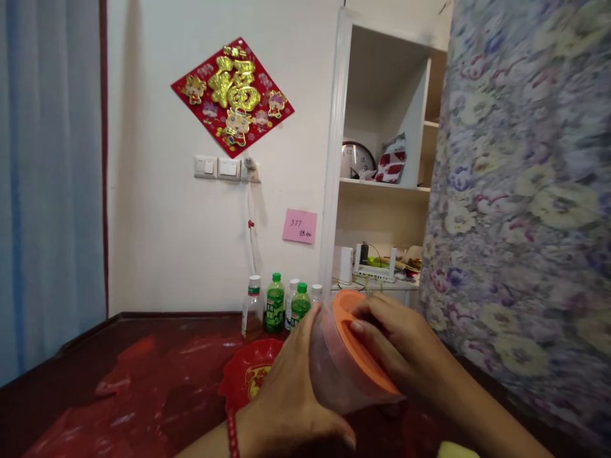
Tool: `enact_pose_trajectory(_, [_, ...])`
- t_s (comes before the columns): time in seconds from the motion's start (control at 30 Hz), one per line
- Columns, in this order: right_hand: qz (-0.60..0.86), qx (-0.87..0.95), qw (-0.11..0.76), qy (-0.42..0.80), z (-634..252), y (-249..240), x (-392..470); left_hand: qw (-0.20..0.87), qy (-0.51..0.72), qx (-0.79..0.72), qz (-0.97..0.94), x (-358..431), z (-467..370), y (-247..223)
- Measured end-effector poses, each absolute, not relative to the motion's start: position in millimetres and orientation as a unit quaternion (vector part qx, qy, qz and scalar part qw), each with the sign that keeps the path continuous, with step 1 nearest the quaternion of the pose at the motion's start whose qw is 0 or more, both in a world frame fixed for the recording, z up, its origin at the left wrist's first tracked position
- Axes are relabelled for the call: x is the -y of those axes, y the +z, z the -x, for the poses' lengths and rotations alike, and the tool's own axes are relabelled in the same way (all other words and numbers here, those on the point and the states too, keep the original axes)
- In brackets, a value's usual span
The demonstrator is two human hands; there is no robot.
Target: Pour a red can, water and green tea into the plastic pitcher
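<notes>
A translucent plastic container with an orange lid is held tilted above the table, its lid facing up and to the right. My left hand wraps round the container's body from the left, thumb beneath. On the lid, the fingers of my right hand pinch at its middle; what they grip there is partly hidden by the fingers. A red scalloped plate with a gold design lies behind my left hand, partly covered by it.
Several bottles, among them a green bottle and a clear bottle, stand by the wall behind the container. The dark red table carries a shiny covering. A floral curtain hangs close on the right. A yellow object shows at the bottom edge.
</notes>
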State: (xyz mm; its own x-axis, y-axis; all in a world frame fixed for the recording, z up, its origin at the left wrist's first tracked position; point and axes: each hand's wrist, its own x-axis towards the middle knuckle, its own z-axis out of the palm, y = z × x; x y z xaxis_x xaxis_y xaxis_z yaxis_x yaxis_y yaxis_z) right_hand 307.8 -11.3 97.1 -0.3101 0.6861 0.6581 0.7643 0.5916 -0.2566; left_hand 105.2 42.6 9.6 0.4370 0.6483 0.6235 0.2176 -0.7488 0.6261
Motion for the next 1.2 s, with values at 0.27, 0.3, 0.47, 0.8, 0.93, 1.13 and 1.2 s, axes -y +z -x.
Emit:
enact_pose_trajectory(0.27, [0.395, 0.804, 0.444, -0.010, -298, 80, 32, 0.071, 0.448, -0.259, -0.853, -18, -84, 18])
enact_pose_trajectory(0.3, [0.392, 0.803, 0.449, -0.016, -295, 77, 33, 0.059, 0.444, -0.260, -0.856, -17, -80, 18])
enact_pose_trajectory(0.47, [0.377, 0.784, 0.491, -0.044, -279, 65, 33, -0.025, 0.432, -0.265, -0.861, -7, -63, 21])
enact_pose_trajectory(0.8, [0.316, 0.769, 0.549, -0.084, -258, 55, 20, -0.072, 0.418, -0.267, -0.865, -1, -37, 27])
enact_pose_trajectory(0.93, [0.308, 0.765, 0.560, -0.079, -257, 54, 21, -0.064, 0.415, -0.268, -0.867, -3, -34, 28])
enact_pose_trajectory(1.13, [0.332, 0.739, 0.584, -0.054, -251, 55, 17, -0.093, 0.402, -0.271, -0.870, -9, -35, 30])
enact_pose_trajectory(1.2, [0.346, 0.727, 0.591, -0.046, -248, 55, 14, -0.102, 0.404, -0.270, -0.868, -12, -36, 32])
